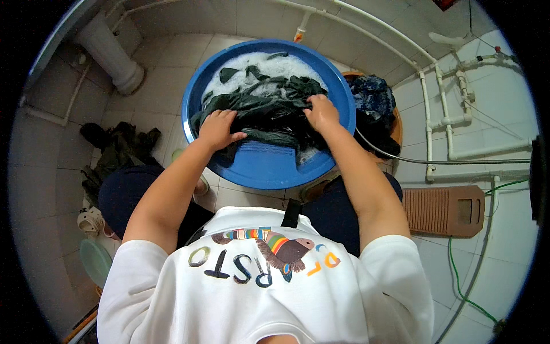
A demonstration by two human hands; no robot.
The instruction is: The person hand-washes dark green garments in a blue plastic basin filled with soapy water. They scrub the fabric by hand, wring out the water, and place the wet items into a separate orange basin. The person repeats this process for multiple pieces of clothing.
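Note:
A large blue basin (263, 172) with a ridged washboard slope at its near side stands in front of me. Inside it lies a wet, dark green garment (260, 109), bunched across the middle, with white suds (281, 66) behind it. At the left part of the bundle, my left hand (219, 129) has its fingers curled over the cloth and its thumb pointing inward. My right hand (322, 114) grips the garment's right side, fingers bent into the fabric. Both sets of fingertips are partly hidden in the folds.
Right of the basin, an orange-brown tub (396, 129) holds dark clothes (371, 106). A grey hose (447, 162) runs to the basin's right side. A brown washboard (441, 211) leans by white pipes (429, 126). Dark clothing (123, 149) lies on the tiled floor at left.

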